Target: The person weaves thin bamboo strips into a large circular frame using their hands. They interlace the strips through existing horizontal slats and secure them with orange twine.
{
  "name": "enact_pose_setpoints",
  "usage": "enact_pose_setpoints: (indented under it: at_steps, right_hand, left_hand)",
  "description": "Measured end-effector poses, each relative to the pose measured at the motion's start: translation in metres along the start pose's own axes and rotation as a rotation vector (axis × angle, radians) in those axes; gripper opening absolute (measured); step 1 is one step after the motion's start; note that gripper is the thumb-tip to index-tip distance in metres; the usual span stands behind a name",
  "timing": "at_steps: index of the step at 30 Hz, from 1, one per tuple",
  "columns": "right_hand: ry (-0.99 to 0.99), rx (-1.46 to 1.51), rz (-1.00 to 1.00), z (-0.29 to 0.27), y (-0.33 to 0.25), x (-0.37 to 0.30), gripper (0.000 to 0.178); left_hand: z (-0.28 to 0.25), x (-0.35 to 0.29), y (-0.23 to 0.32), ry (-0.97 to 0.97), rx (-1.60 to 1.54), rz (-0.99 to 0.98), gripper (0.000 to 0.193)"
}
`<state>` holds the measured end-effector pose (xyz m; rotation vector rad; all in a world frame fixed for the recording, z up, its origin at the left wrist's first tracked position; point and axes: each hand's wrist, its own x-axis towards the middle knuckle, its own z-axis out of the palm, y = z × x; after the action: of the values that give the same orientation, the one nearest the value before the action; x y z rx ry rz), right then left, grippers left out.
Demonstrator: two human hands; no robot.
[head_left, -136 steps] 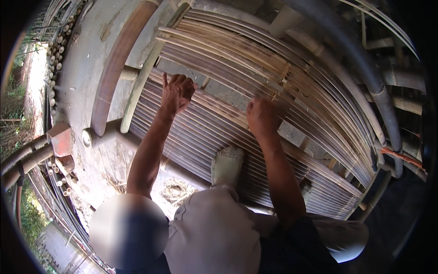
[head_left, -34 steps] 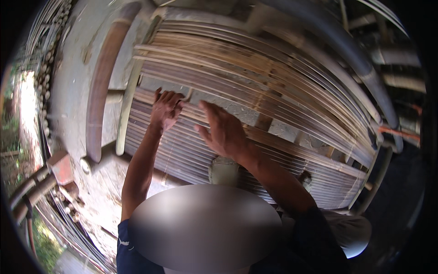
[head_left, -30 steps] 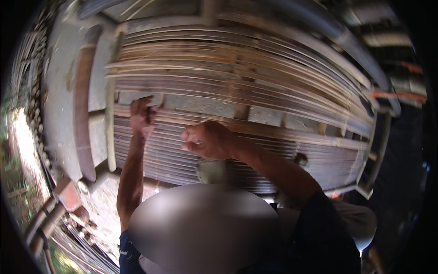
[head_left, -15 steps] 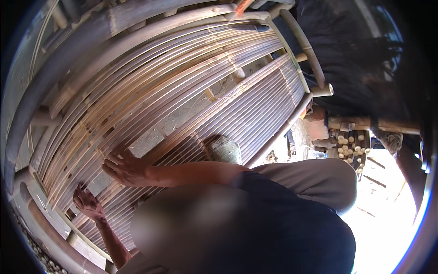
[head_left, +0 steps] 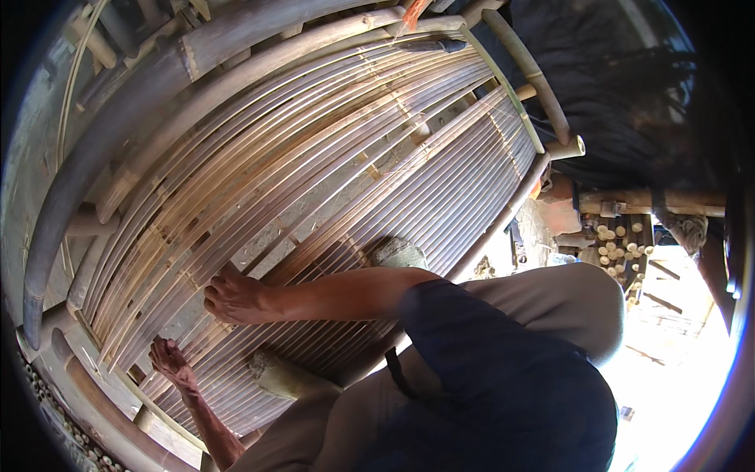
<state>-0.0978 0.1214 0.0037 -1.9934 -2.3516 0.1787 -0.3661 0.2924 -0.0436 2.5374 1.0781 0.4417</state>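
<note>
Long thin bamboo slats lie side by side across a bamboo frame, in a far group and a near group with a lengthwise gap between. One loose bamboo slat crosses this gap. My right hand is closed, knuckles up, at the near end of that slat and seems to grip it; the fingertips are hidden. Farther left, my left hand has its fingers curled at the slats near the frame's left end. What it holds, if anything, cannot be made out.
A dark slender object lies on the slats near the far right corner, by orange strands. A grey-green rounded thing rests on the near slats. Cut bamboo poles are stacked at the right, below dark cloth.
One slat has come away from the far group into the gap. My right hand has gone from spread fingers to a closed grip. My head view has shifted a little.
</note>
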Motion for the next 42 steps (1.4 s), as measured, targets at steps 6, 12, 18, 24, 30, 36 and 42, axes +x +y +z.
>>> enact_pose_setpoints:
  at_steps: [6,12,18,24,30,36,42]
  right_hand:
    - [0.052,0.859,0.165,0.014,-0.021,-0.003,0.025]
    - [0.073,0.774,0.108,0.008,0.014,0.010,0.026]
    - [0.236,0.842,0.125,0.034,0.013,-0.005,0.028]
    - [0.418,0.629,0.110,0.047,-0.001,-0.008,0.023]
    - [0.323,0.441,0.077,0.014,-0.007,0.011,0.013]
    - [-0.003,0.570,0.216,-0.082,0.045,0.018,0.022]
    - [0.151,1.105,0.002,-0.120,0.045,0.040,0.015]
  left_hand:
    - [0.001,-0.017,-0.047,-0.139,0.029,-0.153,0.052]
    - [0.008,0.007,0.022,0.117,0.160,-0.011,0.050]
    - [0.016,0.016,0.075,0.024,0.115,0.218,0.041]
    - [0.016,0.006,0.063,-0.074,0.187,0.289,0.032]
    - [0.013,-0.014,0.018,0.058,0.294,0.070,0.028]
    - [-0.029,-0.024,-0.012,0.246,0.130,-0.191,0.032]
    - [-0.032,-0.034,-0.046,0.020,0.255,-0.188,0.020]
